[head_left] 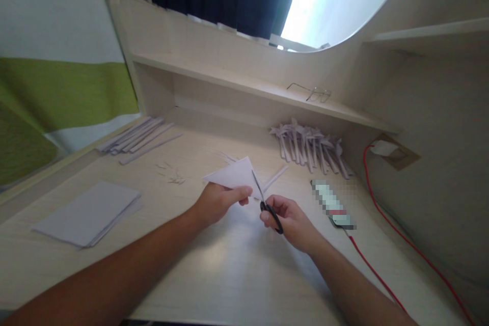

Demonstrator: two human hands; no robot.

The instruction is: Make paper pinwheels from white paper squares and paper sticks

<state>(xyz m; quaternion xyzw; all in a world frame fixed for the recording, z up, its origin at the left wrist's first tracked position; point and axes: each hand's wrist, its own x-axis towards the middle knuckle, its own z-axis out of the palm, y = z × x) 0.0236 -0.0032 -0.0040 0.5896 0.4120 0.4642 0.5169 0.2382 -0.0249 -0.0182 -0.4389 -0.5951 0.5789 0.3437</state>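
Note:
A folded piece of white paper (231, 174), pointed at its left end, is pinched in my left hand (223, 201), thumb on top. My right hand (288, 219) grips the black handles of a pair of scissors (272, 214). Their blades reach up to the paper's right edge; I cannot tell whether they are cutting into it. Behind the paper, a narrow paper strip (275, 178) lies on the desk, partly hidden. Small paper scraps (171, 175) are scattered left of my left hand.
A stack of paper sheets (89, 214) lies at left, rolled paper sticks (137, 137) behind it. Folded paper pieces with stems (309, 145) stand in a bunch at back right. A phone (332, 204) with a red cable (376, 275) lies at right. Eyeglasses (319, 94) rest on the shelf (229, 79).

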